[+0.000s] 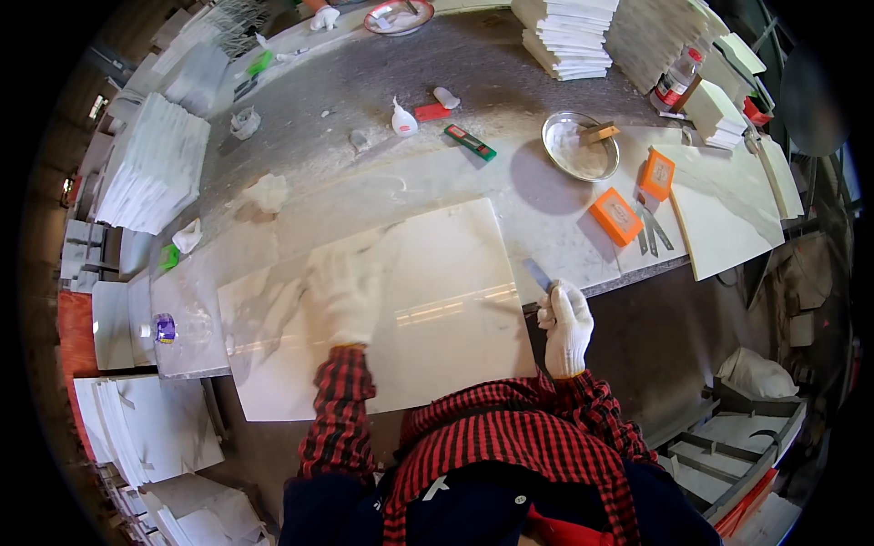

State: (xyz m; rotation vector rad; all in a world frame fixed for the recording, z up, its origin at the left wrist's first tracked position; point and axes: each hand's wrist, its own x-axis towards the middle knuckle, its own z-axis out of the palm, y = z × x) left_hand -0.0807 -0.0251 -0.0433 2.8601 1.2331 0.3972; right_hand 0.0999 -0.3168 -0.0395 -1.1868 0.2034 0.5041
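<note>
A polished white marble slab point(446, 264) with grey veins lies in front of me, its near edge jutting past the table. Over its left half is my left hand point(346, 291) in a white glove, blurred by motion, fingers stretched out and flat to the surface. Just off the slab's right edge, my gloved right hand point(567, 323) is closed around a flat metal blade point(537, 273), which points up and to the left. The hand hides the blade's lower end. Several similar loose blades point(652, 229) lie beside two orange boxes point(616, 217) to the right.
A metal bowl point(580, 170) of pale powder, a green cutter point(471, 143) and a white squeeze bottle point(403, 120) stand farther back. Tile stacks point(157, 164) rise at the left and far right. A clear bottle point(182, 329) lies left of the slab. Another person's gloved hand point(324, 17) shows at the far edge.
</note>
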